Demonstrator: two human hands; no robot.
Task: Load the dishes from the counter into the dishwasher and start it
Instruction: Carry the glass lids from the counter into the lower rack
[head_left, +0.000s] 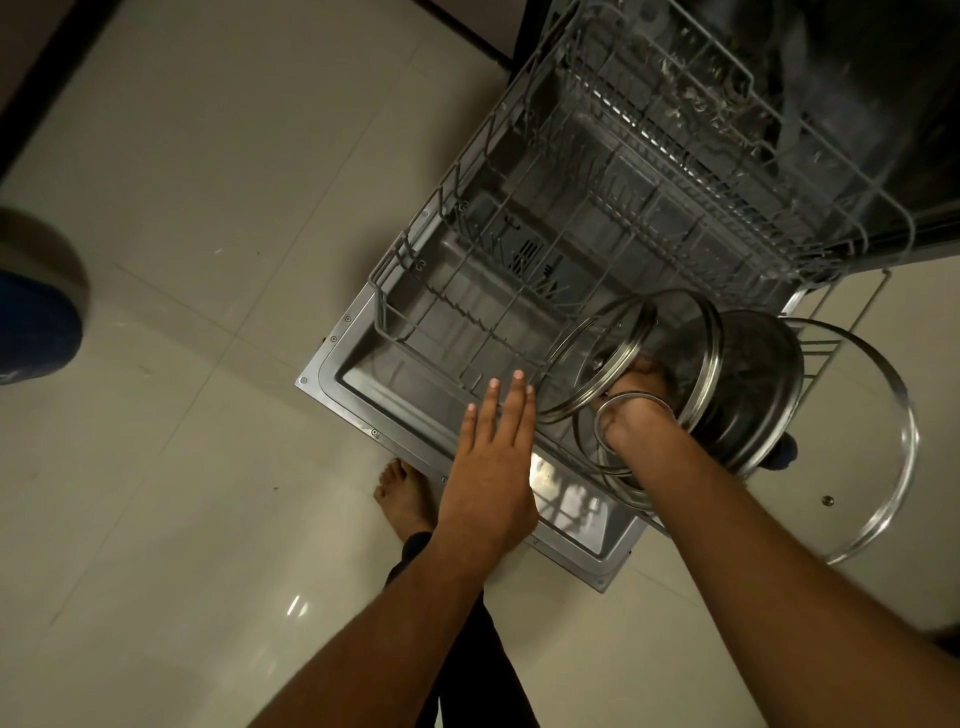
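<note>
Left hand (488, 457): the fingers (517, 410) are extended straight and held side by side, released, grasping nothing. The fingertips lie over the front edge of the lower rack (467, 312), just beside the rim of the nearest glass lid (597, 353); contact with the rack wire cannot be confirmed.

Right hand (636, 395): the fingers are hidden among the lids, so their grip state cannot be determined. The hand reaches into the gap between the nearest glass lid and a second glass lid (698, 348). A metal bangle (631, 415) sits on the wrist.

Both glass lids stand on edge, tilted, at the front right corner of the lower rack. A steel lid (763, 384) stands on edge directly behind the second glass lid. A large glass lid (883, 441) with a metal rim is at the far right, beyond the side of the rack; its support is not visible.

The lower rack is pulled out over the open dishwasher door (374, 395). The upper rack (727, 145) is also extended, above and behind it. One bare foot (402, 493) stands on the tiled floor (208, 208) just beside the front edge of the door.
</note>
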